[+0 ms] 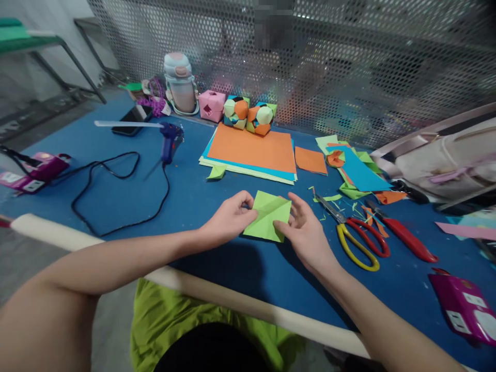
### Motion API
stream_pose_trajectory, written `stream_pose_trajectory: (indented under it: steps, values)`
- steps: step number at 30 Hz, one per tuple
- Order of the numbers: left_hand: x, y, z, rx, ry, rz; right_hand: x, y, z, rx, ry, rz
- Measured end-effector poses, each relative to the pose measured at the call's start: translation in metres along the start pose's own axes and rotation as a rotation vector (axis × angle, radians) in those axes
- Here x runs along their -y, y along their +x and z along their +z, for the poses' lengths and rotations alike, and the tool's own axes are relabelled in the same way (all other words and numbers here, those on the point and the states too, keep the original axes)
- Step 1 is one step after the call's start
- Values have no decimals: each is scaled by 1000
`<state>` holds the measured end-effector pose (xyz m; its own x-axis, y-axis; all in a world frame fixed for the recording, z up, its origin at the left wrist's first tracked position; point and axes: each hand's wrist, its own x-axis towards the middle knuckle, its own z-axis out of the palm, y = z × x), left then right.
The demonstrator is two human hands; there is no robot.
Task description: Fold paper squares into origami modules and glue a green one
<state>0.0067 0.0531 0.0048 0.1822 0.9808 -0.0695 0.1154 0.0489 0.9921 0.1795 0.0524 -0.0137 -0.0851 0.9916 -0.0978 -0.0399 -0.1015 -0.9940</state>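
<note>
Between my hands is a small light-green square of paper (270, 216), held just over the blue table, with a crease running diagonally across it. My left hand (235, 214) pinches its left edge, thumb on top. On the opposite side, my right hand (304, 227) grips the right edge between thumb and fingers. Just right of that hand lie scissors (354, 237) with one yellow and one red handle, among thin green paper scraps. Beyond the square rests a stack of coloured sheets (251, 150), orange on top, with a small folded green piece (217, 172) at its front edge.
A blue glue gun (168, 142) with its looping cord lies at left, near a phone (132, 120). Folded paper cubes (235, 111) and a bottle (181, 85) line the back. Red-handled pliers (411, 238), a purple device (463, 307) and a bag (437, 150) are at right.
</note>
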Motion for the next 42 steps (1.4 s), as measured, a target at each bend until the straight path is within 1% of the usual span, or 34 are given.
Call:
stream_pose_trajectory:
  steps: [2,4,6,8,10,11,15,19,24,26,29,32,35,39,42]
  values:
    - [-1,3,0,4,-233,-114,0,1,0,7,-5,-36]
    - [0,5,1,37,-411,-201,0,0,0,17,-15,-66]
    - [2,6,2,98,-499,-247,0,-3,1,31,-23,-111]
    - [4,6,3,160,-537,-263,0,-7,2,43,-28,-150]
    - [5,5,4,189,-543,-276,-1,-11,4,39,-25,-162]
    - [6,5,4,185,-536,-281,-1,-12,5,37,-21,-155]
    - [5,4,7,103,-523,-286,-1,-15,7,42,-19,-129]
    - [4,3,9,53,-556,-299,-2,-15,6,32,-45,-167]
    - [1,3,10,47,-691,-304,-3,-11,3,-9,-80,-128]
    - [-1,4,10,38,-753,-324,-4,-10,2,2,-120,-116]
    - [-2,4,9,0,-782,-369,-5,-13,1,24,-225,-130]
    - [0,5,9,-27,-787,-412,-6,-16,1,52,-317,-170]
    - [4,6,9,-19,-783,-421,-8,-17,0,73,-371,-191]
    - [3,5,7,-15,-692,-398,-8,-16,1,83,-402,-172]
    - [-2,3,6,-9,-608,-348,-5,-15,0,52,-393,-138]
